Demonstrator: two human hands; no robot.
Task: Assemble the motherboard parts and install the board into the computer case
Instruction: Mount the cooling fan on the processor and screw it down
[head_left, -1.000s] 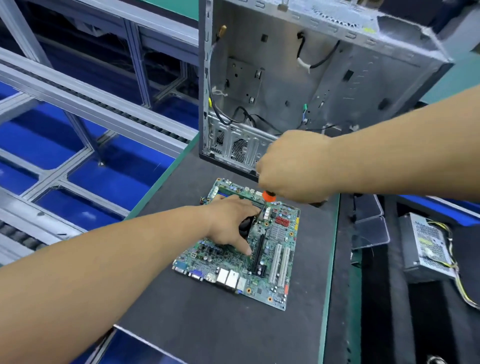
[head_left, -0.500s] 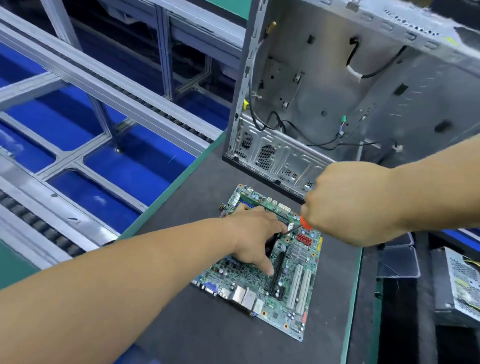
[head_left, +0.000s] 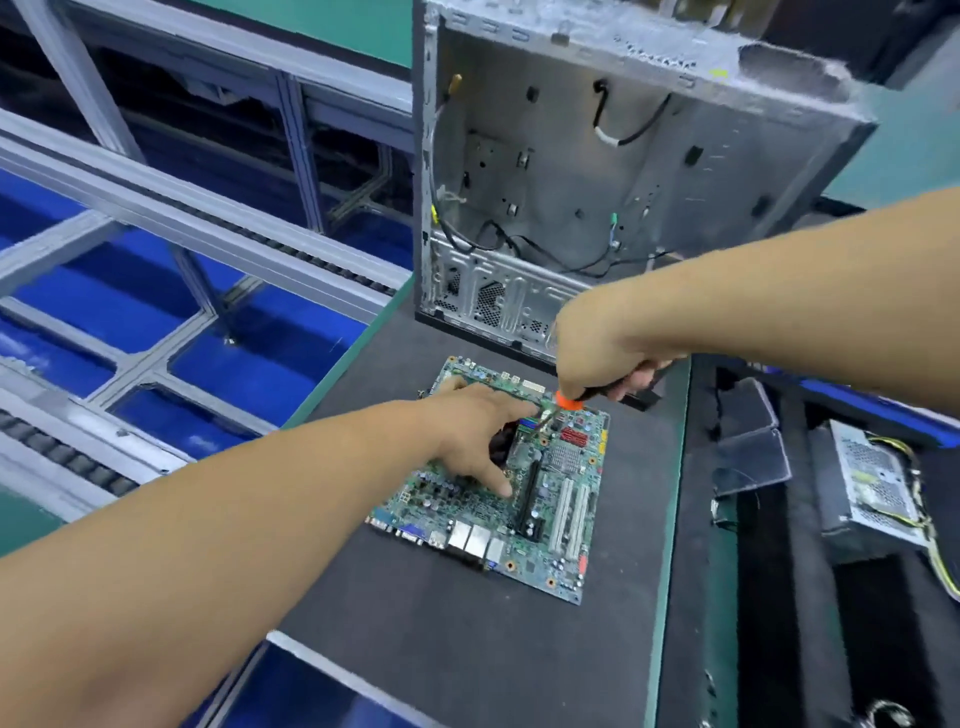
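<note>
The open grey steel computer case (head_left: 597, 171) stands empty at the far end of the dark matted desk (head_left: 467, 649). Just before it, the green motherboard (head_left: 540, 519) lies flat. Since a second ago both hands have barely shifted: left hand (head_left: 478, 436) presses a black part, grip loose; right hand (head_left: 597, 353) clenches the orange-collared screwdriver (head_left: 563, 402). Fastening continues. A blue-floored conveyor (head_left: 182, 291) runs left of the case.

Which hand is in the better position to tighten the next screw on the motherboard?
The right hand, probably. It grips the screwdriver, with the tip already over the motherboard. The left hand rests with fingers spread on the board's black part and seems better suited to steadying it.
</note>
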